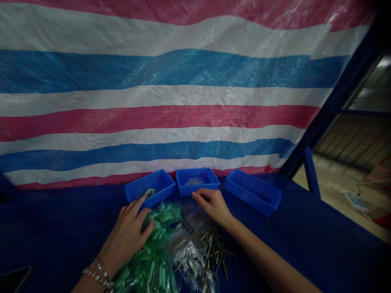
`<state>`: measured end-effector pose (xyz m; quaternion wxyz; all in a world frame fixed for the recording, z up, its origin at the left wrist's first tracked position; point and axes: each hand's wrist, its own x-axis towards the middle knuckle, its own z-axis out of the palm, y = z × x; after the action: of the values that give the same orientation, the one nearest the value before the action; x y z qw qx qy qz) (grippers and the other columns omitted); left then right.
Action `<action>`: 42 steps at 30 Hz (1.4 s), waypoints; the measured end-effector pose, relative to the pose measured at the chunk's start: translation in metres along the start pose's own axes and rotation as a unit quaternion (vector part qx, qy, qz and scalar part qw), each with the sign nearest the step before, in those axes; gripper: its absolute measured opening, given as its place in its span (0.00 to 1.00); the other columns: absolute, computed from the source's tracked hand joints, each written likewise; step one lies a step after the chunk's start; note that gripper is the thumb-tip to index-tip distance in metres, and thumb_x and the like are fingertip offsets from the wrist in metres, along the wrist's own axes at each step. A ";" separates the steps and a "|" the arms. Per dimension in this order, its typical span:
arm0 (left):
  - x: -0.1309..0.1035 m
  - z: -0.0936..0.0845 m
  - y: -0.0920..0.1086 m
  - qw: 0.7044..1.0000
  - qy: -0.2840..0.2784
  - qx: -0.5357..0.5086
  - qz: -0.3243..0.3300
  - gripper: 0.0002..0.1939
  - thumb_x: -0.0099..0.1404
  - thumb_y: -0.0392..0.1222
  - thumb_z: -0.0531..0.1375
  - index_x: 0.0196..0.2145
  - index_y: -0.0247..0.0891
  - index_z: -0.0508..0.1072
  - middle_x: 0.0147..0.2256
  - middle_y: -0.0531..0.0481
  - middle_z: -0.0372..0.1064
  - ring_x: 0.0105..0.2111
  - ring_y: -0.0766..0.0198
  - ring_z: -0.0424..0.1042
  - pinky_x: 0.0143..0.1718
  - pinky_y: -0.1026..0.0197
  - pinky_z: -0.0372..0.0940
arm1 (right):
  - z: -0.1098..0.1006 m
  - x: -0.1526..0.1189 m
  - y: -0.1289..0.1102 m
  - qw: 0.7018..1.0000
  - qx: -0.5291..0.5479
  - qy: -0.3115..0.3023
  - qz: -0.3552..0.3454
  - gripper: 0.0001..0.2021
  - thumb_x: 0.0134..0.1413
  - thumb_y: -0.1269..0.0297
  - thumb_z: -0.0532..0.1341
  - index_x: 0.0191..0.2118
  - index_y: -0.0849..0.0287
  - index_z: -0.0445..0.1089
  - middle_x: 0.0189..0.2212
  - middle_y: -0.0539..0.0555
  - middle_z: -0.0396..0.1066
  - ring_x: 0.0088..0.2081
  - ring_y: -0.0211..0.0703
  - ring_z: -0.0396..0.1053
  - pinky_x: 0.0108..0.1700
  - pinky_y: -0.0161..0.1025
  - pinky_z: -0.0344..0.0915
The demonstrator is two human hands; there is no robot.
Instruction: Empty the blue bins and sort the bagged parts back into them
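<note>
My left hand point(130, 226), with bracelets at the wrist, reaches to the near edge of the left blue bin point(165, 191), its fingers apart and nothing visible in them. Small pale green pieces point(149, 192) lie in that bin. My right hand point(210, 203) is closed in a pinch just in front of the middle blue bin point(198, 188); what its fingertips hold is too small to name. Thin clear pieces point(194, 180) lie in the middle bin. Below my hands are green packets point(159, 244), clear bags point(191, 256) and loose thin metallic sticks point(215, 246).
The right blue bin point(253, 191) stands angled beyond my right hand. A dark phone-like object point(15, 278) lies at the lower left of the blue table point(305, 228). A striped sheet point(152, 118) hangs behind the bins, with a blue metal frame point(324, 118) at right.
</note>
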<state>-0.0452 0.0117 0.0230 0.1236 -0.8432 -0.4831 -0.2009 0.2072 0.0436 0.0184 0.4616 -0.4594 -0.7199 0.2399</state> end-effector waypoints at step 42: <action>0.009 -0.012 0.036 0.613 -0.099 -0.710 -0.332 0.17 0.51 0.36 0.64 0.38 0.33 0.66 0.31 0.47 0.70 0.31 0.62 0.72 0.30 0.67 0.64 | 0.012 -0.002 0.016 0.958 0.241 -0.021 0.156 0.13 0.46 0.57 0.57 0.22 0.62 0.66 0.13 0.46 0.60 0.14 0.29 0.49 0.18 0.30 0.44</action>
<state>-0.0128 -0.0044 0.0372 -0.6376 -0.4640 -0.4455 -0.4240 0.2038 0.0503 -0.0005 0.5002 -0.4361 -0.5698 0.4846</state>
